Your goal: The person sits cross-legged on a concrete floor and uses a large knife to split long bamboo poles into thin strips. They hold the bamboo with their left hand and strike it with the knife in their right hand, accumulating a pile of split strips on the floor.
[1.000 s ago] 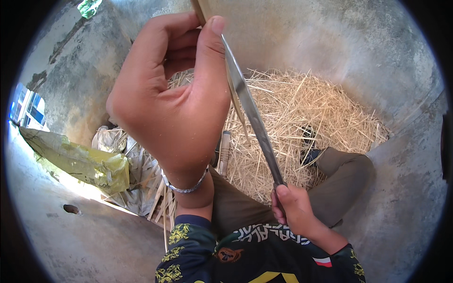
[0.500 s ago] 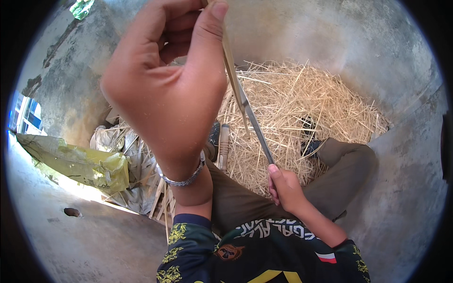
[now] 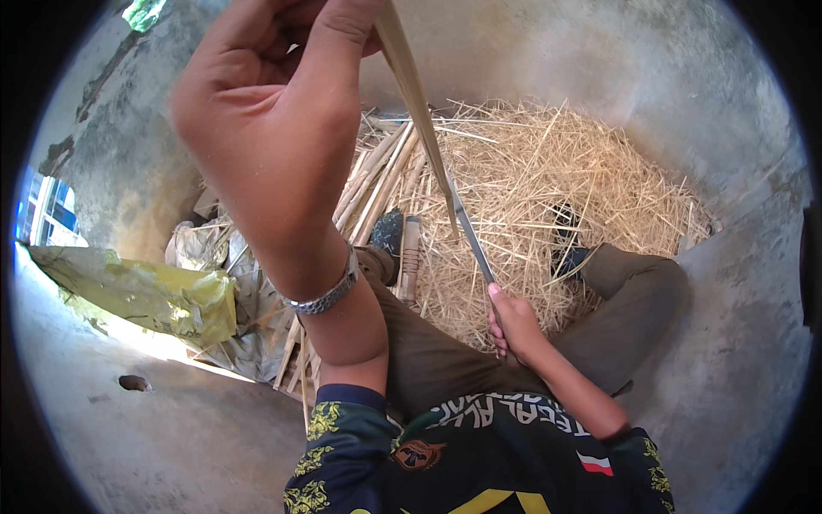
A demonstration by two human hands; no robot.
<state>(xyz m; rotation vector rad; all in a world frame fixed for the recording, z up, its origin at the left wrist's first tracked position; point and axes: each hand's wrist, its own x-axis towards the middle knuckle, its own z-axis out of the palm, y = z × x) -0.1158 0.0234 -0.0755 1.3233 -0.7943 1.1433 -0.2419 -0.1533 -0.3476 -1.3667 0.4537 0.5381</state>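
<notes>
Raised at the top of the view, my left hand [image 3: 274, 120] pinches the upper end of a thin, pale bamboo strip [image 3: 415, 98]. The strip slants down and to the right, its lower end hanging free. Over my lap, my right hand [image 3: 516, 325] is wrapped around a knife, whose handle is mostly hidden in the fist. The knife blade [image 3: 473, 240] points up and away, and its far part touches or crosses the strip near the strip's lower end. A silvery bracelet circles my left wrist.
Dry, curly shavings [image 3: 531, 180] form a wide heap ahead. Long split sticks [image 3: 377, 184] lie left of it, with a notched wooden piece [image 3: 411, 257] by my shoe. Yellowish sheeting [image 3: 184, 300] sits at left. A grey wall [image 3: 548, 51] curves behind; my bent legs flank the heap.
My left hand has shifted left and slightly upward with the strip, uncovering the sticks behind it. The knife blade now meets the strip a little lower; my right hand has barely moved.
</notes>
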